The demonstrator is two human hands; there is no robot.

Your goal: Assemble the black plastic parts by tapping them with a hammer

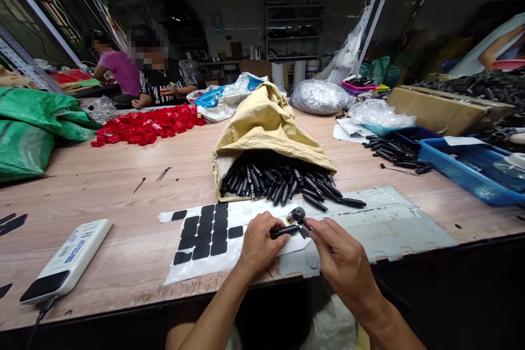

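My left hand (262, 240) is closed round a slim black handle-like piece (286, 231), which points to the right. At its right end, my right hand (338, 249) pinches a small dark part that I cannot make out. Just beyond the fingers is a small round thing (295, 215) with a black knob and a shiny side. Under and left of my left hand lies a white backing sheet (229, 257) with several black rounded-square stickers (200, 249). Many similar black pieces (283, 188) spill from the mouth of a yellow woven sack (270, 120) in front of me.
A white power bank (68, 260) with a cable lies left. Red pieces (150, 124) are heaped farther back, beside a green sack (36, 131). A grey board (385, 224), a blue tray (463, 167) and more black pieces (394, 150) are on the right. Two people sit across the table.
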